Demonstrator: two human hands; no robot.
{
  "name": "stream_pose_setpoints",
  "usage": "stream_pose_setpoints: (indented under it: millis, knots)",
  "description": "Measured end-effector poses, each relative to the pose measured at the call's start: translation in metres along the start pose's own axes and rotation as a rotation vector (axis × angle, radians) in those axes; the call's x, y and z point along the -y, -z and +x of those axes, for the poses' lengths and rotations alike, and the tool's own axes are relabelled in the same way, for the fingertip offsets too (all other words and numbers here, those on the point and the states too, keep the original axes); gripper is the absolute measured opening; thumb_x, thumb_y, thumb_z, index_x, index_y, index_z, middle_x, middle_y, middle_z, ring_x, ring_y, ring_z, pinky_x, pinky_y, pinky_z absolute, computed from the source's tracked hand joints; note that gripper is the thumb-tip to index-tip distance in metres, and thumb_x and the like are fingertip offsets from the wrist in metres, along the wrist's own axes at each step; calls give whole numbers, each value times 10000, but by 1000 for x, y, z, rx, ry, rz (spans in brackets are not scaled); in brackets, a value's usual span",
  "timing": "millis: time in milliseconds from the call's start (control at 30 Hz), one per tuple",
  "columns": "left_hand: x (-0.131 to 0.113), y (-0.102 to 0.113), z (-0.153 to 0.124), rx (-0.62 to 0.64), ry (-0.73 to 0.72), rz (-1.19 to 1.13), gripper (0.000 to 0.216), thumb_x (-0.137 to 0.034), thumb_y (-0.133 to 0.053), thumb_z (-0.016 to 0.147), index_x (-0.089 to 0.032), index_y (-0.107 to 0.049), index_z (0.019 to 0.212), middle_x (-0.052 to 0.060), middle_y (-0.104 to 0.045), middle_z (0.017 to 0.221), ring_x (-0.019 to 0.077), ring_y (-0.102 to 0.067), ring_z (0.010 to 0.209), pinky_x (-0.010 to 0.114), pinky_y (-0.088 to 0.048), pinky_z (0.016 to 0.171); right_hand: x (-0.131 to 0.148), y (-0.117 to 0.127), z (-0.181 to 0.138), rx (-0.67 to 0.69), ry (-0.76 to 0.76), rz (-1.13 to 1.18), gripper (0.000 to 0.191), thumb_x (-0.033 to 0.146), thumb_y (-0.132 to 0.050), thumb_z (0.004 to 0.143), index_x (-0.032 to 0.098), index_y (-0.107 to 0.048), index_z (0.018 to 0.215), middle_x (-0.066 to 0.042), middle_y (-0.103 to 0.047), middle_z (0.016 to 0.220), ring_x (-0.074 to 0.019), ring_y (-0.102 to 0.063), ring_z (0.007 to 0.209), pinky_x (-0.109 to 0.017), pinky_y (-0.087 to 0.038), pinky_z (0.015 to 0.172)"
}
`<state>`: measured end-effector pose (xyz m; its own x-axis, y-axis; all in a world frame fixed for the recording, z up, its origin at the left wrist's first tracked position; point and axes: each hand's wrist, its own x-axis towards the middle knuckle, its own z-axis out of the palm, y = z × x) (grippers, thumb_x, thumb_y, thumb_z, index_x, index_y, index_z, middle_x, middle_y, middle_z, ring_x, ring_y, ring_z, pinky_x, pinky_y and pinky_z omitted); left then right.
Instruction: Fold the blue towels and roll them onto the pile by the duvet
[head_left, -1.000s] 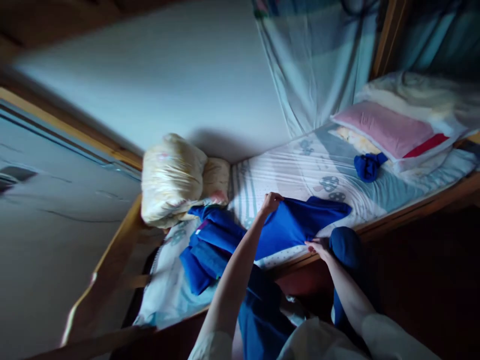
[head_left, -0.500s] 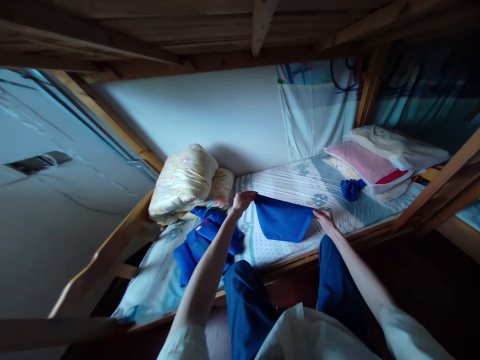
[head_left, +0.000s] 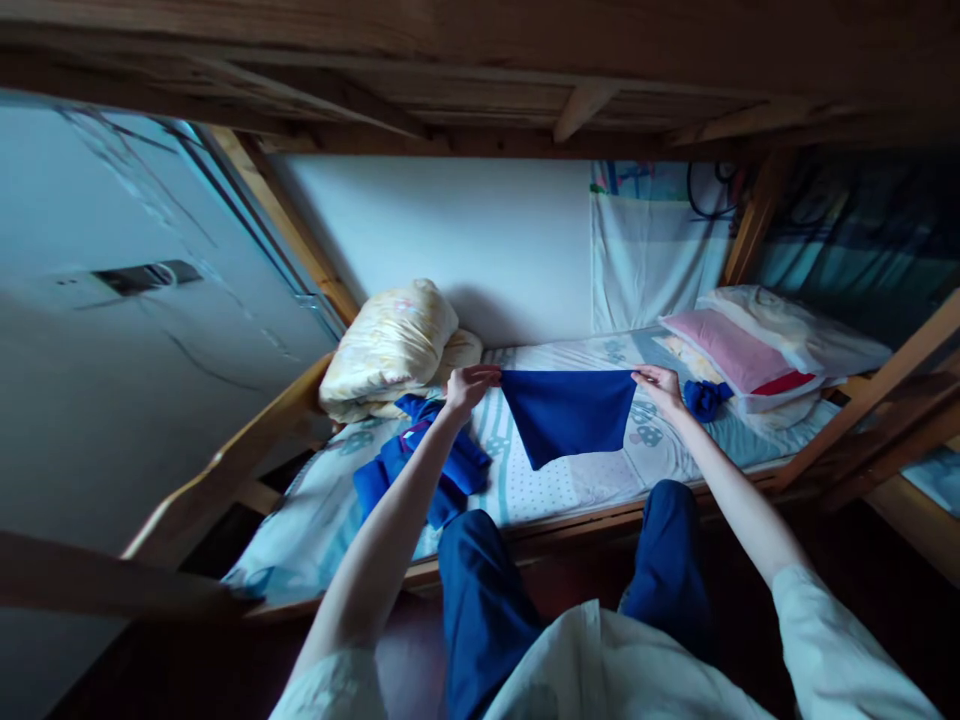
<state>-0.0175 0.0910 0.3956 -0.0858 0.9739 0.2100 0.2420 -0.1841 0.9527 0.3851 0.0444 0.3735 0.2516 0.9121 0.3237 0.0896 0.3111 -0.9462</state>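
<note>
A blue garment [head_left: 566,415] hangs spread above the patterned bed sheet [head_left: 570,480]. My left hand [head_left: 469,385] pinches its left top corner. My right hand [head_left: 660,385] pinches its right top corner, so the cloth is stretched between them and droops to a point. Both hands are closed on the fabric and lifted off the mattress. A loose pile of blue clothes [head_left: 420,470] lies on the bed under my left forearm.
A bundled yellowish quilt [head_left: 390,345] sits at the bed's left end. Pink and white pillows [head_left: 750,350] and a small balled blue item [head_left: 705,398] lie at the right. Wooden bunk rails [head_left: 877,400] and slats overhead frame the bed. My blue-trousered knees touch the bed edge.
The blue garment was gathered and pressed on the mattress, and is now lifted off the sheet, held stretched by its top corners. My view has tilted up, showing the upper bunk.
</note>
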Motion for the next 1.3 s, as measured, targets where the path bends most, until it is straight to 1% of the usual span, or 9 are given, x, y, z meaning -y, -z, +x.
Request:
stream_pose_setpoints:
  millis: [200,333,467,700,933,1033,1133,1200,1300]
  knots:
    - [11,7,-51,37,134,-168,650,-580,-905,476,-107,-748,894,134,-778,820,282,-761,822,377,-614,767,1,9,-40,111,-99,-71,510,531,-927,563,144,-811,875,-126,-800,911,-233,-735,834,-317,-564,753]
    - [19,18,-85,95,280,-227,647,-536,-958,406,-120,-739,851,120,-780,812,281,-765,818,386,-626,791,1,27,-67,225,-259,-97,544,522,-945,539,145,-827,914,-127,-802,875,-235,-737,784,-315,-555,690]
    - [24,30,-98,166,395,-246,581,-460,-979,411,-132,-735,823,96,-778,793,291,-770,848,384,-632,817,5,38,-74,287,-380,-80,504,454,-963,537,156,-837,924,-125,-802,872,-201,-716,738,-280,-519,621]
    - [52,26,-75,201,460,-266,500,-381,-972,472,-128,-737,834,104,-783,820,301,-776,868,387,-640,831,-5,23,-46,257,-494,3,377,276,-947,517,150,-824,850,-42,-745,708,-85,-562,569,-218,-431,535]
    - [92,-5,-21,104,455,-260,387,-237,-940,528,-75,-735,813,101,-751,704,258,-767,732,389,-647,816,-63,-30,2,126,-524,-60,269,120,-811,573,135,-789,841,-9,-688,631,-79,-522,532,-194,-379,488]
    - [94,-17,7,-25,426,-192,313,-156,-879,577,-76,-759,855,62,-728,631,223,-755,687,344,-651,762,-80,-54,22,43,-422,-118,236,165,-784,612,141,-781,846,-19,-708,670,-112,-579,585,-212,-426,527]
    - [94,-20,24,-148,297,-127,269,-147,-798,664,-84,-786,926,57,-756,678,212,-760,716,323,-647,761,-89,-67,35,16,-196,-97,283,289,-780,665,155,-781,913,-51,-763,821,-163,-658,745,-255,-507,664]
    - [99,-18,26,-183,199,-65,281,-189,-762,716,-91,-795,978,71,-781,745,225,-772,776,322,-640,780,-95,-68,36,6,-77,-97,352,387,-762,704,155,-783,968,-69,-773,859,-186,-669,809,-278,-518,713]
    - [118,-15,12,-175,120,65,303,-272,-731,766,-115,-806,1014,84,-794,783,250,-781,852,324,-623,808,-114,-63,26,6,-33,-149,429,471,-753,716,148,-788,996,-88,-774,848,-207,-662,800,-288,-502,668]
